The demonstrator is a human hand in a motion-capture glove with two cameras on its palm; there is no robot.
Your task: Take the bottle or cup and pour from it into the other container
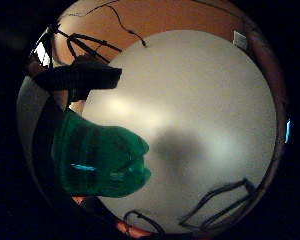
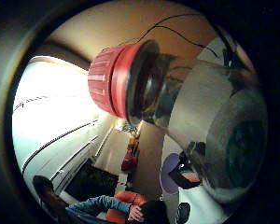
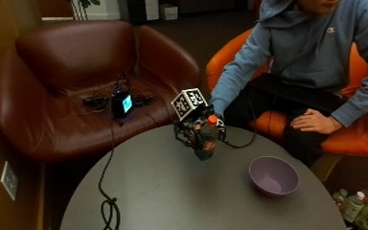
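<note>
Black-gloved right hand (image 3: 193,128), grip curled round the upright green bottle (image 3: 205,141) with red cap (image 3: 212,119), over the table (image 3: 171,191); purple bowl (image 3: 273,176) well apart.

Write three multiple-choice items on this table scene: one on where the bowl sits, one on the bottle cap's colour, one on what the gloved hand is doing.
1. Where is the purple bowl?
A. On the round table, apart from the bottle
B. On the brown armchair
C. In the person's lap

2. What colour is the cap on the green bottle?
A. Blue
B. Red
C. White

3. What is the gloved right hand doing?
A. Lying flat on the table
B. Resting in the bowl
C. Gripping the bottle

Answers: 1 A, the bowl stands on the tabletop to the side of the bottle; 2 B, the thumb-side view shows a ribbed red cap; 3 C, its fingers wrap the bottle.
</note>
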